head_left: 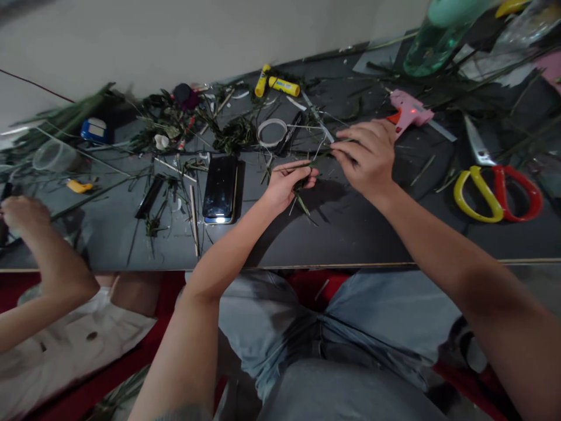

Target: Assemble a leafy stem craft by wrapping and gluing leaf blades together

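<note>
My left hand (290, 181) is closed around a small bundle of dark green grass blades (301, 203), whose cut-looking ends poke out below the fingers. One blade runs from there to my right hand (367, 153), which pinches it between thumb and fingertips. Just beyond my right hand lies a pink glue gun (409, 110) with a red light showing on it. A clear tape-like ring (272, 133) rests on the table past my left hand. Left of my forearm is a dark phone (220, 187) with a bright light at its near end.
Large scissors (497, 190) with yellow and red handles lie at right. Yellow glue sticks (284, 86), a green bottle (438, 38) and a clear cup (55, 155) stand or lie farther back. Grass scraps litter the dark table (350, 240). Another person's arm (52, 251) reaches in at left.
</note>
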Motion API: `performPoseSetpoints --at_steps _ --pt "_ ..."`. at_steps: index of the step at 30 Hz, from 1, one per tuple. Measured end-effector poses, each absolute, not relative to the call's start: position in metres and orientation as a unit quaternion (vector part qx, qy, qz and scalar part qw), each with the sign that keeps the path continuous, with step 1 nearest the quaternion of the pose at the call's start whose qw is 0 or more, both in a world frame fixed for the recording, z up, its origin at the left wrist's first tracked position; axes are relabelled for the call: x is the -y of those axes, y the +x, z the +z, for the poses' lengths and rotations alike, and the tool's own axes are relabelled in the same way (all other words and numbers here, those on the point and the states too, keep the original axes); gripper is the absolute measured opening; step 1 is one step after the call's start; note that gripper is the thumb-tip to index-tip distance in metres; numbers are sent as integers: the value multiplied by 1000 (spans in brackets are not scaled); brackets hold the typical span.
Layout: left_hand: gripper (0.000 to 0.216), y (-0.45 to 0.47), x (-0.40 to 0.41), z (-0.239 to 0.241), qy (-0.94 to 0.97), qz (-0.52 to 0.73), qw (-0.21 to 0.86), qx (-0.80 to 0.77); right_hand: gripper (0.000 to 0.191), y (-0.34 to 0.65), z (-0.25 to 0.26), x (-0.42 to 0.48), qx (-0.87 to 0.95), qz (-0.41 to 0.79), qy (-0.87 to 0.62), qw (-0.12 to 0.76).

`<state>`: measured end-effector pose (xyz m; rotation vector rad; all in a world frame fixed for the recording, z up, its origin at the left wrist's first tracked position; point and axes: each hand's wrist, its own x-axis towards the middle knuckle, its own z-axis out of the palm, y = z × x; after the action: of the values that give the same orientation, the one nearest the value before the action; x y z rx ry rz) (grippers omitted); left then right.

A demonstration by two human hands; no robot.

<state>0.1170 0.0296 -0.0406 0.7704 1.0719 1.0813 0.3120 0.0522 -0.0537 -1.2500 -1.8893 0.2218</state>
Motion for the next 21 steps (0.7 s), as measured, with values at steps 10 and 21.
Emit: performPoseSetpoints --at_steps 10,21 --pt "12 120 -27 -38 338 488 649 -475 29 298 -61 -51 629 91 -507 582" --pt "11 119 -29 -49 390 501 599 -487 46 289 -81 -65 663 298 -487 484"
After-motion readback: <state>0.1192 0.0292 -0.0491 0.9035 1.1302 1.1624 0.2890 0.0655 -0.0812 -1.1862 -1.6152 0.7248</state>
